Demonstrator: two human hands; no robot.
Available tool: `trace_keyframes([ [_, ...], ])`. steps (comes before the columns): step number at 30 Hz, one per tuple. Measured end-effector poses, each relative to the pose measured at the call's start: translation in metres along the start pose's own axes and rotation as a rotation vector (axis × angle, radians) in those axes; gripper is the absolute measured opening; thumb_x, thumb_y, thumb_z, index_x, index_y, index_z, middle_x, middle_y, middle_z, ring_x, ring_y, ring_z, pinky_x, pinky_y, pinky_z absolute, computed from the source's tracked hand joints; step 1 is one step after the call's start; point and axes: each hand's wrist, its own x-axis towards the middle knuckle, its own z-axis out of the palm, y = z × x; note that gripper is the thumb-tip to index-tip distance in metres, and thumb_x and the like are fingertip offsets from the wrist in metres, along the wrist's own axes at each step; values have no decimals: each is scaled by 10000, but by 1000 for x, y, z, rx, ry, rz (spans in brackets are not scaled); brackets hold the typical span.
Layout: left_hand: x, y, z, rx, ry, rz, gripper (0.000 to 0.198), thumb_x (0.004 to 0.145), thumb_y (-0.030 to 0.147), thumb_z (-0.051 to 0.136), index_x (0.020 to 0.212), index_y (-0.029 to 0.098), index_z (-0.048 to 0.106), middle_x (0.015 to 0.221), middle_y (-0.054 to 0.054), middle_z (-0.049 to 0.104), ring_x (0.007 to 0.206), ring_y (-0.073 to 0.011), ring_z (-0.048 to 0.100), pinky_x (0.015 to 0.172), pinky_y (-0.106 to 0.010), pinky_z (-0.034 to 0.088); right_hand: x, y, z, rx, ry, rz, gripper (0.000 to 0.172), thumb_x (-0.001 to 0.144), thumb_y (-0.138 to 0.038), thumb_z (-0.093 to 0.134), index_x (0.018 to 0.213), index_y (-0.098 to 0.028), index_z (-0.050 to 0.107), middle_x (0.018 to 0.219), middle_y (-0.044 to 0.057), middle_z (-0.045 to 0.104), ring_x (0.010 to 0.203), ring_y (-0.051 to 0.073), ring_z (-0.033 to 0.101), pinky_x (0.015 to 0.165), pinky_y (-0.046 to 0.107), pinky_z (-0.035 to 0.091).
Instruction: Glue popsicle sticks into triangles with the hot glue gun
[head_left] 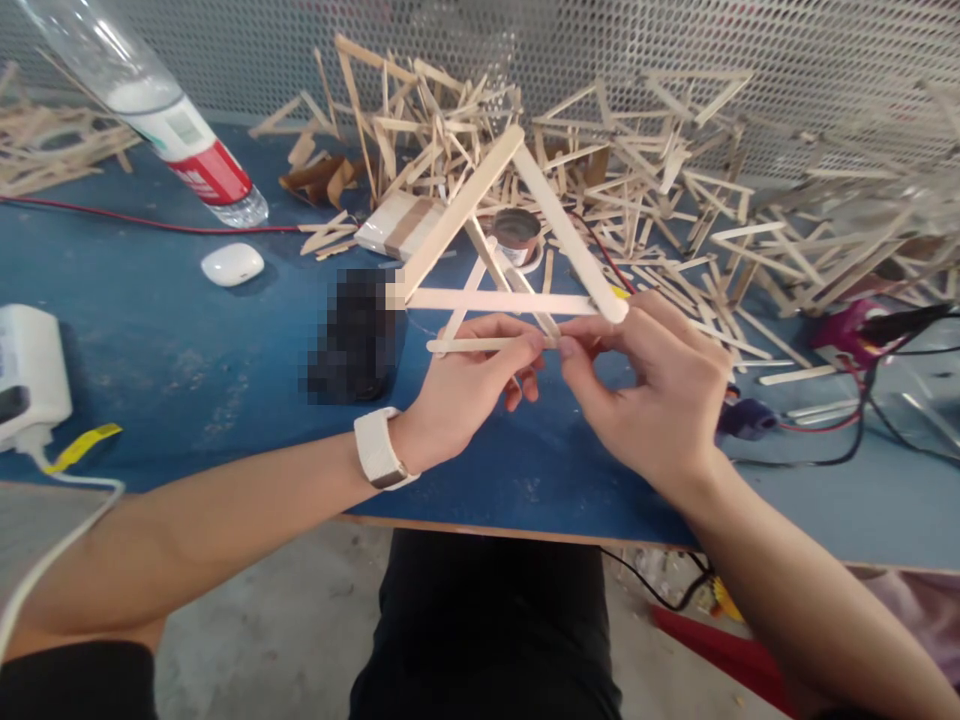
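A frame of flat wooden craft sticks (510, 215), joined into triangles, is held above the blue table (172, 350). My left hand (469, 385), with a white watch at the wrist, pinches the lowest horizontal stick (480, 344) of the frame. My right hand (649, 395) pinches the same stick at its right end, and its fingers also touch the frame's lower right corner. The two thumbs nearly meet at the middle.
A large heap of finished stick frames (675, 200) fills the back of the table before a perforated metal wall. A tilted plastic bottle (161, 110), a white earbud case (232, 264), a white charger (30, 370), a small tin (516, 232), a glue gun (847, 325) and cables lie around.
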Motion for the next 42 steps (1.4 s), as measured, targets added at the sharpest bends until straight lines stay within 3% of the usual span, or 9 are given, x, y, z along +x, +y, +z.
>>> trace_keyframes([
  [6, 3, -5, -1, 13, 46, 3, 217, 833, 287, 872, 744, 180, 706, 617, 44, 613, 524, -69, 545, 458, -196, 398, -2, -1, 2, 29, -27, -10, 223, 938, -89, 713, 934, -310, 741, 825, 9, 744, 706, 203, 691, 648, 369, 590],
  [12, 3, -10, -4, 16, 49, 12, 221, 822, 308, 878, 738, 186, 714, 565, 58, 603, 487, -58, 519, 452, -184, 386, -4, -2, 1, 14, -8, -22, 187, 950, -136, 731, 934, -321, 749, 846, 3, 784, 722, 212, 718, 653, 386, 601],
  [21, 4, -11, -5, -9, 36, 7, 150, 798, 228, 837, 738, 178, 708, 559, 49, 623, 470, -61, 524, 431, -177, 382, -1, -4, 0, 48, -22, -17, 186, 957, -135, 724, 918, -312, 765, 831, -3, 796, 697, 193, 721, 624, 373, 604],
  [30, 2, -6, -1, -44, 40, -4, 211, 802, 318, 865, 754, 185, 709, 593, 42, 632, 481, -68, 538, 438, -194, 403, -3, -2, -1, -8, 1, -23, 142, 962, -211, 755, 974, -343, 807, 842, 8, 802, 711, 219, 737, 628, 398, 617],
  [38, 0, -5, -2, -35, 12, 38, 113, 842, 253, 799, 781, 188, 730, 633, 28, 664, 521, -88, 600, 466, -208, 456, 1, -3, -4, -26, -1, -48, 188, 944, -139, 767, 890, -318, 779, 815, -8, 787, 648, 184, 704, 612, 361, 595],
  [42, 2, -7, -2, -45, 34, 18, 92, 818, 226, 814, 783, 181, 741, 614, 39, 663, 490, -73, 575, 444, -190, 431, -1, -2, -2, -14, 0, -28, 142, 963, -213, 767, 927, -343, 813, 821, 0, 793, 685, 212, 728, 625, 390, 608],
])
